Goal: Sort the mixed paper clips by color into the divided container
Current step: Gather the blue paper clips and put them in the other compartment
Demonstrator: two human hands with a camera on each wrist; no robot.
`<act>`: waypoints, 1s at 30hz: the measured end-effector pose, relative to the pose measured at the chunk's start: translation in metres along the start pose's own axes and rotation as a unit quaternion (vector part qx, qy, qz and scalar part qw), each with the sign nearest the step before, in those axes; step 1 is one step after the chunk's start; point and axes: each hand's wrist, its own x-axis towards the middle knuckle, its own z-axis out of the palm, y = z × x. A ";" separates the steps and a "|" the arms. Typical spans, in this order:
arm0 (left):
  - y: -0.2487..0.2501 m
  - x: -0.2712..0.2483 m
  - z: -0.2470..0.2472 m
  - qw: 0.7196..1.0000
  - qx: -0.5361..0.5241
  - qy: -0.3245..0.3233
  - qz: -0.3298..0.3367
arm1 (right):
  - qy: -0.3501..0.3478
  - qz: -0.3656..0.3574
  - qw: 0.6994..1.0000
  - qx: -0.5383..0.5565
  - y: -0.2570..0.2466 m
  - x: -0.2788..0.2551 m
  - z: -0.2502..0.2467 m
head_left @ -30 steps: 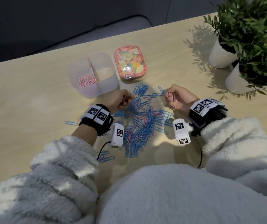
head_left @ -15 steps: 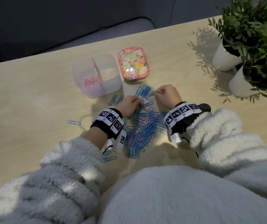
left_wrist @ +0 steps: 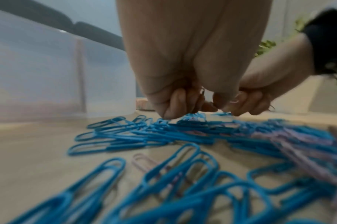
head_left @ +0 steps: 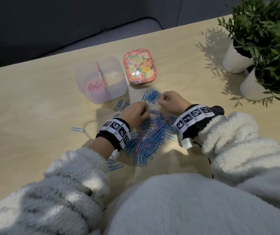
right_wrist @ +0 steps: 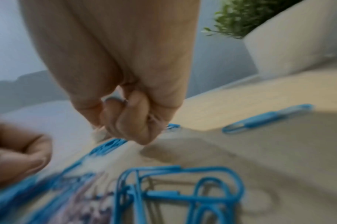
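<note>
A heap of blue and pink paper clips (head_left: 149, 138) lies on the wooden table in front of me. Behind it to the left stands the translucent divided container (head_left: 119, 89), with pink clips (head_left: 94, 86) in its left compartment. My left hand (head_left: 144, 111) hovers palm down at the heap's far left edge, fingers curled; in the left wrist view a thin clip end (left_wrist: 202, 93) shows between them. My right hand (head_left: 163, 100) is fisted beside it, just right of a small blue cluster (head_left: 151, 96), and grips pink clips (left_wrist: 234, 100).
A floral tin (head_left: 140, 66) sits right of the container. Two white pots with green plants (head_left: 236, 60) (head_left: 253, 87) stand at the far right. Stray blue clips lie to the left (head_left: 78, 129) and near my left sleeve (head_left: 115, 167).
My right hand has turned palm down and dropped left onto the far edge of the heap. My left hand has slid a little right, so the two hands are now close together.
</note>
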 end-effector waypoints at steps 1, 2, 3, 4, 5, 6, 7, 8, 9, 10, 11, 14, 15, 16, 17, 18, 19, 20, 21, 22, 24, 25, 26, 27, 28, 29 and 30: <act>-0.002 -0.002 -0.003 0.998 -0.052 0.006 -0.026 | 0.007 0.027 0.996 0.081 0.004 -0.001 -0.003; -0.005 -0.003 -0.005 0.992 -0.111 0.009 -0.058 | 0.015 0.053 0.985 0.161 0.009 -0.002 -0.005; -0.008 -0.003 -0.008 0.982 -0.165 0.012 -0.088 | 0.022 0.071 0.972 0.223 0.012 -0.004 -0.007; -0.012 -0.002 -0.011 0.972 -0.206 0.014 -0.113 | 0.026 0.080 0.960 0.267 0.014 -0.006 -0.008; -0.015 -0.003 -0.013 0.959 -0.248 0.013 -0.135 | 0.026 0.085 0.952 0.294 0.013 -0.009 -0.008; -0.017 -0.004 -0.016 0.942 -0.296 0.010 -0.156 | 0.022 0.084 0.950 0.300 0.011 -0.010 -0.007; -0.018 -0.005 -0.019 0.919 -0.353 0.004 -0.176 | 0.020 0.070 0.958 0.277 0.007 -0.012 -0.006; -0.019 -0.005 -0.021 0.893 -0.408 0.001 -0.191 | 0.017 0.042 0.975 0.217 0.003 -0.012 -0.004; -0.020 -0.005 -0.024 0.867 -0.455 -0.001 -0.204 | 0.013 0.005 0.991 0.132 0.001 -0.011 0.000; -0.020 -0.003 -0.026 0.845 -0.489 -0.006 -0.218 | 0.010 -0.032 0.999 0.041 0.000 -0.011 0.004; -0.019 -0.002 -0.029 0.828 -0.510 -0.012 -0.232 | 0.008 -0.054 0.998 -0.038 0.000 -0.011 0.009; -0.013 0.003 -0.032 0.807 -0.523 -0.026 -0.273 | 0.004 -0.058 0.990 -0.131 -0.003 -0.012 0.018; -0.011 0.004 -0.032 0.817 -0.503 -0.022 -0.282 | -0.001 -0.054 0.990 -0.129 -0.004 -0.011 0.017; -0.010 0.004 -0.030 0.845 -0.456 -0.015 -0.279 | -0.009 -0.049 0.992 -0.118 -0.004 -0.010 0.017; -0.011 0.004 -0.027 0.883 -0.389 -0.005 -0.261 | -0.018 -0.046 0.993 -0.104 -0.005 -0.009 0.015; -0.012 0.005 -0.023 0.919 -0.315 0.008 -0.236 | -0.026 -0.041 0.995 -0.087 -0.006 -0.010 0.013; -0.013 0.006 -0.019 0.946 -0.247 0.019 -0.211 | -0.032 -0.032 0.997 -0.062 -0.006 -0.012 0.010; -0.014 0.007 -0.015 0.962 -0.192 0.026 -0.193 | -0.034 -0.020 0.999 -0.027 -0.005 -0.013 0.006; -0.014 0.006 -0.012 0.971 -0.152 0.032 -0.183 | -0.026 -0.004 1.000 0.015 -0.003 -0.014 0.002; -0.013 0.007 -0.010 0.976 -0.125 0.038 -0.176 | -0.008 0.012 0.998 0.056 0.000 -0.015 -0.002; -0.012 0.007 -0.008 0.980 -0.098 0.051 -0.164 | 0.048 0.023 0.995 0.081 0.008 -0.014 -0.009; -0.011 0.008 -0.007 0.982 -0.088 0.056 -0.157 | 0.079 0.021 0.996 0.044 0.011 -0.013 -0.011; -0.011 0.008 -0.007 0.984 -0.075 0.057 -0.151 | 0.104 0.018 0.994 -0.007 0.013 -0.013 -0.011; -0.010 0.009 -0.007 0.986 -0.059 0.057 -0.145 | 0.117 0.010 0.991 -0.058 0.010 -0.014 -0.008; -0.010 0.009 -0.007 0.987 -0.043 0.057 -0.140 | 0.114 -0.006 0.988 -0.101 0.007 -0.017 -0.004; -0.010 0.009 -0.008 0.988 -0.032 0.057 -0.139 | 0.100 -0.020 0.986 -0.135 0.003 -0.019 0.001; -0.011 0.008 -0.009 0.988 -0.027 0.061 -0.137 | 0.083 -0.031 0.983 -0.162 -0.002 -0.021 0.006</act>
